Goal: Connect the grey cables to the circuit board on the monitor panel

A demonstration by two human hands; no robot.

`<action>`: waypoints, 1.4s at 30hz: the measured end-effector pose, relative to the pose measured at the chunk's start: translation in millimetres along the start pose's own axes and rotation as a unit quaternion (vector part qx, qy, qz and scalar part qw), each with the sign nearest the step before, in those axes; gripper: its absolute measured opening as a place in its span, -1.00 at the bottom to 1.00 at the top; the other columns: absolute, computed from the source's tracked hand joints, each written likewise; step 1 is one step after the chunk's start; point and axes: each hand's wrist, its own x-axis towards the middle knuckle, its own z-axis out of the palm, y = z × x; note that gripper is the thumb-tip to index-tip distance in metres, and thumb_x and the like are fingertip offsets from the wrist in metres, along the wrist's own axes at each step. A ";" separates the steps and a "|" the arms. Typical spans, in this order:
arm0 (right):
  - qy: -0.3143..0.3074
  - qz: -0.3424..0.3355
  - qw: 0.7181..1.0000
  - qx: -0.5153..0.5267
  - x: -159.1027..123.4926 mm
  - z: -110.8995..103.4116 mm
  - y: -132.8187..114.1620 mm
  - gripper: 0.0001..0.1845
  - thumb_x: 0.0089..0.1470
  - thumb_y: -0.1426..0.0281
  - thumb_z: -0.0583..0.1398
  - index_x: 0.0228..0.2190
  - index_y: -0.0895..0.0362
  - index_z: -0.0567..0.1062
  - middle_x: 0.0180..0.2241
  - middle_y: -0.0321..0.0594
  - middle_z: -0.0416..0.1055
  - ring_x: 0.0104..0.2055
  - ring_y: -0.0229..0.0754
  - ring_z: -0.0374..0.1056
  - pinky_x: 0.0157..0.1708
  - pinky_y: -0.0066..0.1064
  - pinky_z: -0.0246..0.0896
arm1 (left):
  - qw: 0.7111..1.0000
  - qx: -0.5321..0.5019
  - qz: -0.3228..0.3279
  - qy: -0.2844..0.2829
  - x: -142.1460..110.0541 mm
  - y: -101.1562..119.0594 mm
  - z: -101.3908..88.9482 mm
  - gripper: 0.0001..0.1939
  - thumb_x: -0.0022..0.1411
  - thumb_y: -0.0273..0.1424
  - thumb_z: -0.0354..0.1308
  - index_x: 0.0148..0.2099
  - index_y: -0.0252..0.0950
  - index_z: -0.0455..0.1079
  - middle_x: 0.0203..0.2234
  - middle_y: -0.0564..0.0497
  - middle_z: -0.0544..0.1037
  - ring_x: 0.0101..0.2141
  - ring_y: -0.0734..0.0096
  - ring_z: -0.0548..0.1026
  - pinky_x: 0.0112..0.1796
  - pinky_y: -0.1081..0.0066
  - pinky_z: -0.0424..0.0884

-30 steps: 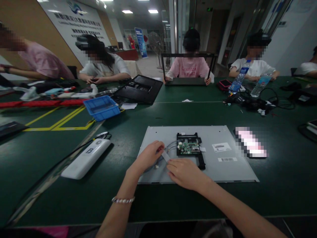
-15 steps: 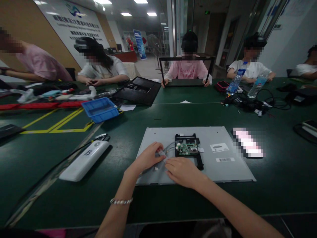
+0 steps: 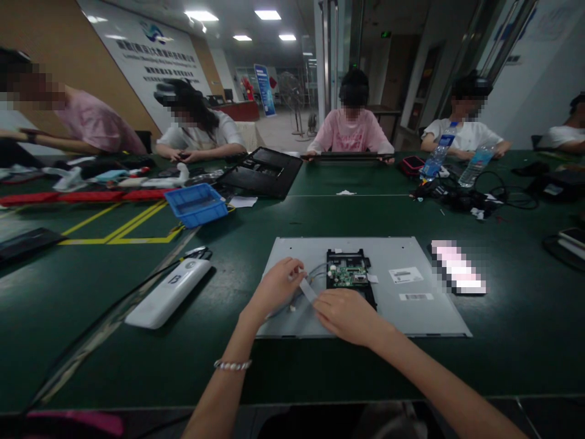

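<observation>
A grey metal panel (image 3: 411, 311) lies flat on the green table, with a small green circuit board (image 3: 348, 275) in a black frame near its middle. Thin grey cables (image 3: 315, 270) run left from the board. My left hand (image 3: 274, 286) pinches one end of a short white strip (image 3: 308, 290) over the panel's left part. My right hand (image 3: 348, 316) rests on the panel just right of it, fingers curled onto the strip's other end. A beaded bracelet (image 3: 232, 365) sits on my left wrist.
A white oblong device (image 3: 168, 292) with a cable lies left of the panel. A blue tray (image 3: 196, 205) and black panel (image 3: 262, 172) sit farther back. Water bottles (image 3: 436, 160) and tangled cables (image 3: 475, 198) are at back right. Several people sit around the table.
The person opposite has lowered the black frame flat onto the table. My hands stayed on the white strip, which now shows slanting between them again.
</observation>
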 end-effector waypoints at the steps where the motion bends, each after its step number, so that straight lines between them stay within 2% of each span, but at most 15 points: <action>1: 0.014 0.007 1.000 0.009 -4.0 -5.5 3.0 -0.74 0.19 0.43 0.01 -0.20 0.21 0.46 -0.18 -0.06 0.46 -0.07 -0.14 0.35 -0.04 -0.29 0.21 | 1.000 -0.012 -0.008 0.025 0.2 -1.4 -3.9 -0.84 0.25 -0.34 -0.02 -0.18 -0.25 0.32 -0.34 0.01 0.39 -0.32 0.36 0.40 -0.24 0.36 0.31; 4: 0.071 0.064 0.995 0.039 -22.8 -21.3 20.4 -0.72 0.19 0.42 0.02 -0.11 0.16 0.44 -0.09 -0.11 0.45 -0.01 -0.17 0.32 0.01 -0.27 0.19 | 0.995 -0.028 -0.031 0.093 0.5 -8.1 -11.8 -0.81 0.25 -0.35 -0.02 -0.11 -0.24 0.31 -0.28 0.01 0.38 -0.29 0.38 0.40 -0.19 0.35 0.31; 6: 0.100 0.132 0.984 0.060 -37.9 -29.3 39.8 -0.70 0.19 0.40 0.02 -0.10 0.13 0.45 -0.08 -0.14 0.44 -0.03 -0.18 0.34 0.00 -0.28 0.21 | 0.993 -0.028 -0.053 0.105 0.0 -12.3 -12.4 -0.78 0.24 -0.32 0.00 -0.09 -0.25 0.31 -0.27 0.00 0.38 -0.27 0.36 0.40 -0.20 0.35 0.32; 8: 0.126 0.211 0.967 0.068 -51.7 -34.4 64.0 -0.70 0.17 0.39 0.03 -0.13 0.12 0.48 -0.11 -0.15 0.47 -0.08 -0.14 0.37 -0.02 -0.25 0.22 | 0.994 -0.039 -0.069 0.074 -1.0 -14.7 -9.6 -0.73 0.23 -0.26 0.01 -0.07 -0.26 0.31 -0.29 -0.01 0.41 -0.28 0.34 0.42 -0.25 0.36 0.34; 10: 0.121 0.261 0.954 0.085 -61.7 -36.2 89.0 -0.69 0.15 0.39 0.05 -0.13 0.10 0.49 -0.12 -0.15 0.48 -0.08 -0.11 0.37 -0.02 -0.23 0.22 | 0.995 -0.060 -0.074 0.032 -1.7 -15.7 -4.9 -0.69 0.22 -0.22 0.01 -0.04 -0.25 0.30 -0.31 0.00 0.44 -0.31 0.33 0.44 -0.29 0.37 0.34; 13: 0.071 0.293 0.946 0.117 -68.1 -32.5 117.4 -0.68 0.07 0.41 0.11 -0.11 0.12 0.49 -0.11 -0.12 0.46 -0.09 -0.08 0.37 -0.06 -0.23 0.22 | 0.995 -0.069 -0.067 -0.006 -1.0 -17.4 2.1 -0.73 0.21 -0.28 0.00 -0.06 -0.24 0.32 -0.35 0.01 0.48 -0.33 0.33 0.46 -0.29 0.38 0.33; 15: 0.055 0.302 0.939 0.152 -67.9 -26.6 126.0 -0.67 0.02 0.44 0.15 -0.13 0.13 0.50 -0.13 -0.10 0.46 -0.13 -0.10 0.38 -0.11 -0.27 0.25 | 0.996 -0.059 -0.062 -0.013 0.5 -18.9 5.1 -0.78 0.20 -0.34 -0.01 -0.13 -0.24 0.37 -0.36 0.01 0.49 -0.33 0.33 0.46 -0.28 0.38 0.32; 19: 0.058 0.300 0.930 0.205 -64.9 -13.4 124.6 -0.70 -0.05 0.41 0.21 -0.19 0.11 0.52 -0.18 -0.13 0.44 -0.17 -0.13 0.37 -0.19 -0.31 0.27 | 0.995 -0.084 -0.059 -0.011 3.3 -16.8 3.9 -0.80 0.18 -0.39 -0.02 -0.22 -0.24 0.40 -0.33 0.01 0.52 -0.30 0.33 0.46 -0.25 0.38 0.33; 26: 0.078 0.302 0.929 0.200 -64.3 -2.3 123.9 -0.78 -0.09 0.43 0.22 -0.30 0.13 0.53 -0.23 -0.17 0.40 -0.23 -0.18 0.35 -0.22 -0.33 0.26 | 0.985 -0.154 -0.081 -0.001 8.2 -10.6 -12.5 -0.76 0.24 -0.31 -0.07 -0.20 -0.24 0.40 -0.32 0.03 0.53 -0.31 0.36 0.46 -0.30 0.40 0.34; 29: 0.092 0.316 0.920 0.213 -65.8 -2.6 127.1 -0.85 -0.02 0.40 0.17 -0.38 0.14 0.52 -0.32 -0.18 0.44 -0.30 -0.18 0.37 -0.27 -0.36 0.25 | 0.989 -0.124 -0.076 -0.013 13.5 -21.7 -15.7 -0.76 0.22 -0.32 -0.08 -0.23 -0.23 0.41 -0.30 0.03 0.53 -0.28 0.34 0.45 -0.27 0.39 0.34; 33: 0.112 0.350 0.907 0.204 -72.9 -4.7 130.2 -0.79 0.03 0.34 0.10 -0.42 0.13 0.52 -0.41 -0.20 0.49 -0.35 -0.16 0.38 -0.31 -0.37 0.23 | 0.996 -0.055 -0.050 -0.045 21.5 -36.5 -9.7 -0.76 0.20 -0.38 -0.08 -0.26 -0.24 0.43 -0.31 0.00 0.52 -0.26 0.29 0.46 -0.20 0.34 0.33; 35: 0.121 0.359 0.907 0.182 -77.1 -4.4 131.7 -0.79 0.02 0.32 0.10 -0.43 0.13 0.52 -0.41 -0.19 0.49 -0.36 -0.15 0.38 -0.32 -0.37 0.21 | 0.998 -0.021 -0.045 -0.038 26.0 -36.3 -3.8 -0.77 0.19 -0.40 -0.05 -0.22 -0.26 0.43 -0.28 -0.04 0.51 -0.24 0.27 0.46 -0.17 0.32 0.34; 37: 0.127 0.362 0.907 0.173 -80.1 -3.0 133.0 -0.78 0.01 0.31 0.10 -0.44 0.13 0.52 -0.41 -0.19 0.49 -0.37 -0.16 0.38 -0.34 -0.37 0.20 | 0.999 0.010 -0.034 -0.003 33.0 -27.9 2.1 -0.75 0.19 -0.41 -0.02 -0.13 -0.29 0.41 -0.20 -0.09 0.49 -0.18 0.24 0.44 -0.11 0.28 0.32; 39: 0.132 0.363 0.906 0.171 -81.5 -1.4 133.9 -0.78 0.00 0.31 0.09 -0.45 0.13 0.52 -0.42 -0.18 0.49 -0.38 -0.16 0.38 -0.35 -0.37 0.19 | 0.999 0.032 0.004 0.029 44.2 -11.3 8.1 -0.73 0.21 -0.42 0.00 -0.05 -0.30 0.37 -0.12 -0.10 0.45 -0.10 0.23 0.41 -0.04 0.26 0.28; 42: 0.135 0.361 0.907 0.168 -81.7 -0.4 134.0 -0.78 0.00 0.33 0.09 -0.45 0.13 0.52 -0.43 -0.18 0.49 -0.38 -0.16 0.38 -0.35 -0.37 0.20 | 0.993 0.074 0.090 -0.001 67.7 20.6 19.5 -0.73 0.23 -0.42 0.01 -0.03 -0.28 0.36 -0.12 -0.09 0.46 -0.08 0.24 0.40 -0.03 0.27 0.27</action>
